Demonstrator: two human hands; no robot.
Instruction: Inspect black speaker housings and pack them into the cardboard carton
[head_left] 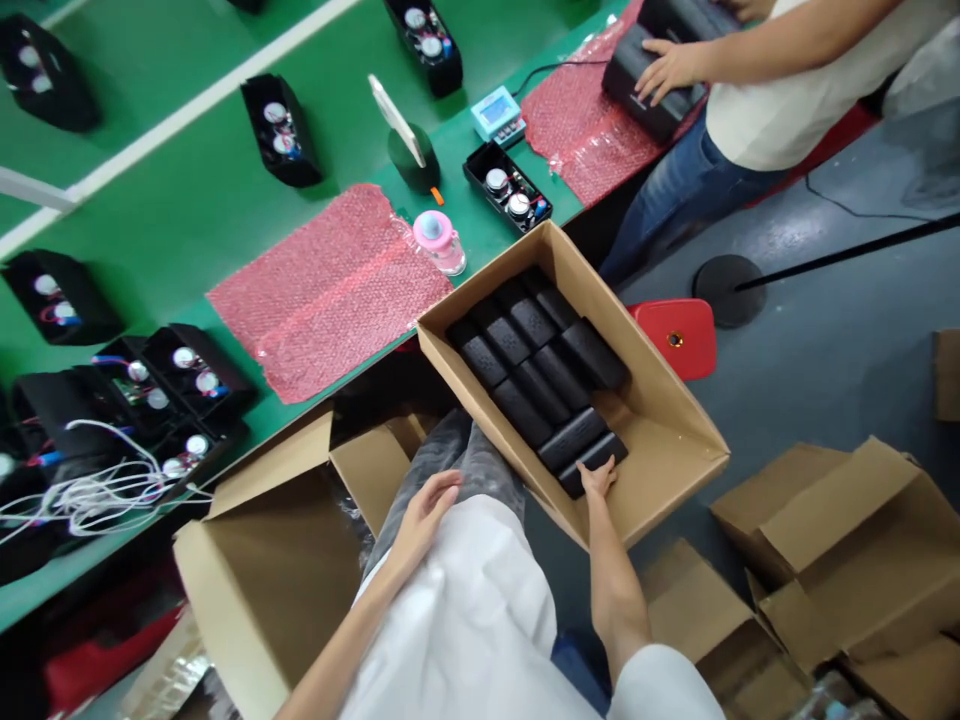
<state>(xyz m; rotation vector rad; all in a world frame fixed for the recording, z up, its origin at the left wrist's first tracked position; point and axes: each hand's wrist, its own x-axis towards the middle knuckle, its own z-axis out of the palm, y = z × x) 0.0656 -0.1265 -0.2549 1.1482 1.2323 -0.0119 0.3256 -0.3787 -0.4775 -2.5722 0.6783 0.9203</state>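
My right hand [598, 475] reaches into an open cardboard box [664, 440], its fingers around the near end of a black speaker case [577, 463]. Several more black speaker cases [532, 365] lie packed in rows inside this box, with bare cardboard along the right side. My left hand [431, 505] rests over my lap, fingers loosely stretched and holding nothing. To its left is a second open cardboard box [277, 570]; its inside is mostly dark.
On the green table [187, 210] are pink bubble wrap [337, 290], a pink-lidded cup [440, 242], open speaker housings [279, 130] and white cables [97, 480]. A co-worker's hand [667, 70] touches a black case. A red stool [675, 340] and cardboard boxes [847, 540] stand right.
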